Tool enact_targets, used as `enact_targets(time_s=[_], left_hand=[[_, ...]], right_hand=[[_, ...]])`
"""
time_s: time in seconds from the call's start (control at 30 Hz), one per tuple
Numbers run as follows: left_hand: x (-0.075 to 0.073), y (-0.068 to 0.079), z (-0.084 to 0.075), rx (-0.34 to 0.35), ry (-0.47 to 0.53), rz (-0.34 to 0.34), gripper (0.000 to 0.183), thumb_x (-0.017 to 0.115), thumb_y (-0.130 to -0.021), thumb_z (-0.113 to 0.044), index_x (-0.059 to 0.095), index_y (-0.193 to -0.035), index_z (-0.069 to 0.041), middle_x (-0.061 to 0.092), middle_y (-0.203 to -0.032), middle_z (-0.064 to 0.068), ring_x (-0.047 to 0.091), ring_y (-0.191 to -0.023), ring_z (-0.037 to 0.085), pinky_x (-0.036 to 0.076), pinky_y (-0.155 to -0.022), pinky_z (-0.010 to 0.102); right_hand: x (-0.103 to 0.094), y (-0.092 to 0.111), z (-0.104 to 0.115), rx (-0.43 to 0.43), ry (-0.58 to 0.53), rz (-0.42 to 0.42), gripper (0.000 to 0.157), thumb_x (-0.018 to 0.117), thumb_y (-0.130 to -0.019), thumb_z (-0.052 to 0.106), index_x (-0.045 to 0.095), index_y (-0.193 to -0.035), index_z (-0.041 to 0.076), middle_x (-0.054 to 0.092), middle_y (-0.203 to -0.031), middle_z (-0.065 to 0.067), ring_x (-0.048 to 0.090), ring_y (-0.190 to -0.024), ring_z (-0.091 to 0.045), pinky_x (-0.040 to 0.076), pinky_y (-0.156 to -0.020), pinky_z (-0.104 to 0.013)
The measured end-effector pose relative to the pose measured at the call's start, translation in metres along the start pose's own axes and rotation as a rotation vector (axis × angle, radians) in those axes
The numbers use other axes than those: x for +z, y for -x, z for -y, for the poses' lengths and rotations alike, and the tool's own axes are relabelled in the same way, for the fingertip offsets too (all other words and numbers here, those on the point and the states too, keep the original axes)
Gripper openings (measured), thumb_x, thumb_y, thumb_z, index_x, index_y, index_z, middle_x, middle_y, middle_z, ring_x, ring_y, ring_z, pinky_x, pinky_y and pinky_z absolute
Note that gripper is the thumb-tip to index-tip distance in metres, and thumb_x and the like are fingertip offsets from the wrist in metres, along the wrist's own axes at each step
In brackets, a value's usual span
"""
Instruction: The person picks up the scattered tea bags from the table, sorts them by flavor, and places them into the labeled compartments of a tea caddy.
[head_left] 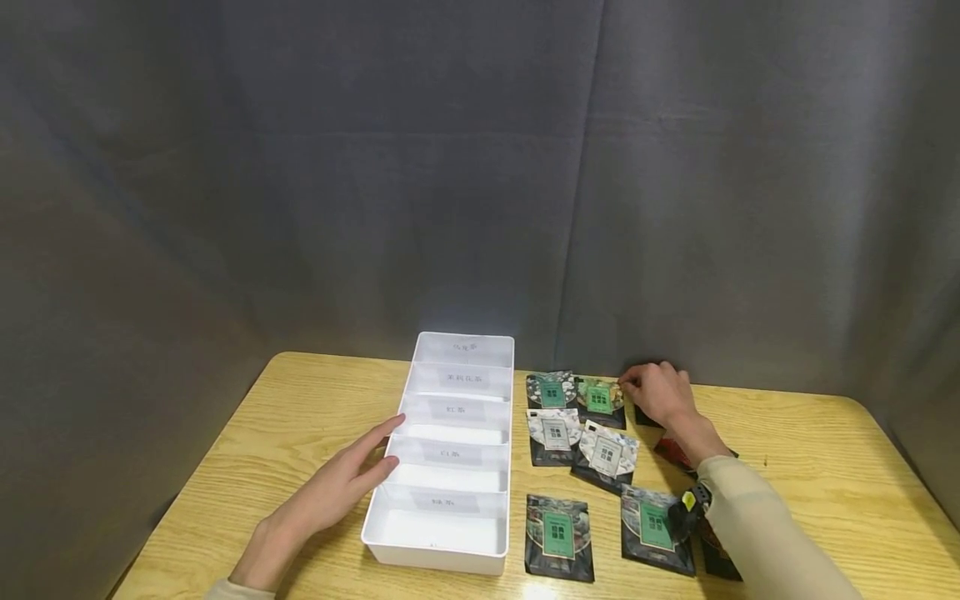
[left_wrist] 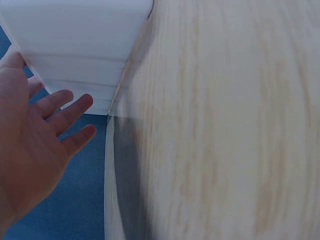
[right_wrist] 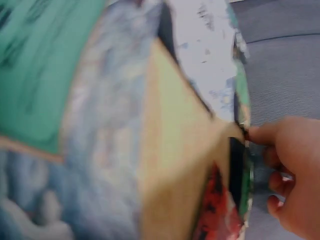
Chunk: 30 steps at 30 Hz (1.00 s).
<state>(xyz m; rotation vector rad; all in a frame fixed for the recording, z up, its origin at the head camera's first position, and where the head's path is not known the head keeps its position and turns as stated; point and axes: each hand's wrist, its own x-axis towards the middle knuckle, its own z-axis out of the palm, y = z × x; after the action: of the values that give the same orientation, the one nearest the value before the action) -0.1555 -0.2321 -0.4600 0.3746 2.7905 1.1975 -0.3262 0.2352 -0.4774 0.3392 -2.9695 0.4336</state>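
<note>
On the left, my left hand [head_left: 341, 483] rests its fingertips against the side of a long white divided box [head_left: 435, 556]; its fingers are loosely spread in the left wrist view. My right hand [head_left: 663, 396] is at the back right, its fingertips at the upper right corner of a green-and-orange tea packet [head_left: 600, 402]. It seems to pinch that corner; the other fingers [right_wrist: 276, 182] are curled in the right wrist view. A dark packet [head_left: 647, 418] lies partly hidden under this hand. A teal-labelled packet [head_left: 551, 392] lies beside the green-and-orange one.
Two white-topped packets [head_left: 555, 435] lie in front of the back row. Nearer are two green-labelled packets [head_left: 558, 537], and a red packet [head_left: 675, 452] is partly under the right arm. Paper labels mark the box's several compartments. A grey curtain [head_left: 480, 167] hangs behind the wooden table [head_left: 825, 467].
</note>
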Motion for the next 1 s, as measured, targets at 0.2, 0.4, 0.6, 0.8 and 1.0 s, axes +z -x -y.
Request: enact_targets(time_s=[0.2, 0.4, 0.6, 0.8, 1.0], left_hand=[[-0.002, 0.0, -0.001, -0.004, -0.002, 0.003, 0.054, 0.049, -0.102, -0.048, 0.029, -0.153, -0.045, 0.035, -0.16, -0.002, 0.034, -0.147, 0.025, 0.031, -0.119, 0.053], [-0.001, 0.0, -0.001, -0.002, -0.007, 0.008, 0.055, 0.049, -0.102, -0.049, 0.028, -0.153, -0.045, 0.034, -0.16, -0.001, 0.034, -0.148, 0.026, 0.031, -0.119, 0.054], [-0.001, 0.0, 0.0, 0.005, -0.01, -0.002, 0.054, 0.049, -0.102, -0.049, 0.029, -0.152, -0.046, 0.035, -0.16, -0.001, 0.035, -0.147, 0.026, 0.031, -0.118, 0.053], [0.0, 0.0, 0.001, 0.002, -0.001, 0.003, 0.054, 0.049, -0.102, -0.05, 0.029, -0.152, -0.046, 0.035, -0.16, -0.002, 0.036, -0.146, 0.026, 0.032, -0.118, 0.053], [0.0, 0.0, 0.002, -0.002, 0.012, 0.006, 0.054, 0.049, -0.102, -0.051, 0.029, -0.152, -0.047, 0.034, -0.16, -0.004, 0.035, -0.147, 0.025, 0.032, -0.118, 0.054]], right_hand=[[-0.008, 0.001, 0.002, -0.019, -0.001, 0.092, 0.033, 0.064, -0.097, 0.034, 0.074, -0.118, 0.012, 0.075, -0.102, -0.01, 0.066, -0.091, -0.033, 0.042, -0.068, -0.043], [-0.004, 0.006, -0.005, -0.01, -0.023, 0.091, 0.037, 0.067, -0.094, 0.038, 0.072, -0.122, 0.014, 0.074, -0.104, -0.011, 0.066, -0.091, -0.032, 0.037, -0.065, -0.038], [-0.001, 0.006, -0.009, 0.012, -0.033, 0.072, 0.032, 0.068, -0.093, 0.036, 0.075, -0.117, 0.017, 0.074, -0.109, -0.011, 0.065, -0.096, -0.034, 0.033, -0.067, -0.039], [0.0, 0.002, -0.006, 0.036, -0.039, 0.067, 0.027, 0.07, -0.093, 0.034, 0.077, -0.111, 0.015, 0.075, -0.103, -0.009, 0.064, -0.09, -0.031, 0.031, -0.069, -0.039], [-0.002, 0.001, -0.001, 0.022, 0.017, 0.052, 0.015, 0.068, -0.095, 0.025, 0.077, -0.099, 0.014, 0.075, -0.092, -0.006, 0.064, -0.084, -0.028, 0.037, -0.073, -0.046]])
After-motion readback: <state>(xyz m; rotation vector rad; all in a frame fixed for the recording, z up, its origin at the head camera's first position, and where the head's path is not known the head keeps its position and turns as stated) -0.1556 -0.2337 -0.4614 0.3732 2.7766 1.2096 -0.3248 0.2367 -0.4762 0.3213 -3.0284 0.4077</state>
